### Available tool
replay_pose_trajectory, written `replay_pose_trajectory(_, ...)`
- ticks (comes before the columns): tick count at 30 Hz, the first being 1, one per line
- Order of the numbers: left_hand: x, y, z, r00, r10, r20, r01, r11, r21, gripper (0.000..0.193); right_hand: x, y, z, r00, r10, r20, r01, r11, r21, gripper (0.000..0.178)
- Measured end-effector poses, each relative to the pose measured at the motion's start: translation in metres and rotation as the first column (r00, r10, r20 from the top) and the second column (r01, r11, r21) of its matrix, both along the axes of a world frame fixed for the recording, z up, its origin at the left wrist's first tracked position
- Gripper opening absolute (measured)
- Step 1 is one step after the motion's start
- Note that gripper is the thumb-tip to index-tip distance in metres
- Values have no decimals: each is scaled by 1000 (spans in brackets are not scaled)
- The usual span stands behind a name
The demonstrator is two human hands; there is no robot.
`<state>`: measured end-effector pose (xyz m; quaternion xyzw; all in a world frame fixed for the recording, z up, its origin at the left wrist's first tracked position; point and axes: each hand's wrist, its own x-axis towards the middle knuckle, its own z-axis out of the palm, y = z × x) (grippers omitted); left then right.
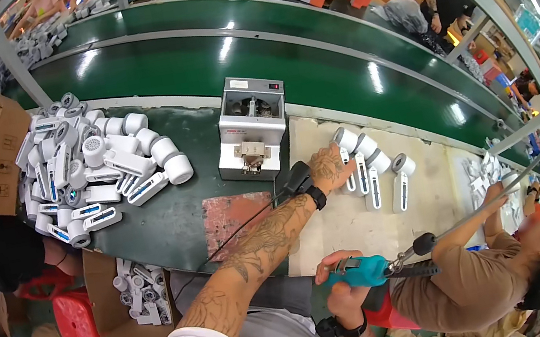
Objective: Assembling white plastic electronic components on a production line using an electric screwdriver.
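My left hand [329, 167] reaches forward over the bench, its fingers closed around the leftmost white handheld device [348, 169] in a short row. Each device in this row has a round drum-like head and a slim handle with a dark slot; the nearest-right one [401, 191] stands slightly apart. Close to my body, my right hand [339, 295] grips a teal electric screwdriver [360, 272], which hangs from a cable. The screwdriver's tip is hard to make out. My fingertips on the left are partly hidden by the device heads.
A grey-white benchtop machine [251, 128] stands at centre. Left of it lies a heap of white devices [101, 155], with a cardboard box [102, 299] of parts below. A reddish worn mat [239, 221] is on the bench. Beyond runs a green conveyor [159, 72]; a co-worker [470, 277] sits at right.
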<state>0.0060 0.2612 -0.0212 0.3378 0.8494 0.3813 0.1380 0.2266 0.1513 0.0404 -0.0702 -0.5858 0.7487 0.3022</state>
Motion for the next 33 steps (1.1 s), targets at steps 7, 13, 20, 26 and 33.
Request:
replay_pose_trajectory(7,-2,-87,35,995,-12,-102,41,959,279,33,-22,20,-6,991,-129,29,124,983,138,39)
replay_pose_trajectory(13,3,-196,50,988,-139,-73,154,941,301,30,-54,16,27,979,-41,198,24,996,91,71)
replay_pose_trajectory(20,-18,-255,30,945,-253,-209,295,934,202,27,-123,13,38,999,36,-19,-37,998,-57,78)
replay_pose_trajectory(26,-16,-263,28,905,-271,-328,301,953,44,38,-216,7,36,981,17,-194,0,996,88,57)
replay_pose_trajectory(33,-15,-263,14,912,-198,-360,251,962,107,43,-252,4,9,986,-28,-165,71,964,255,52)
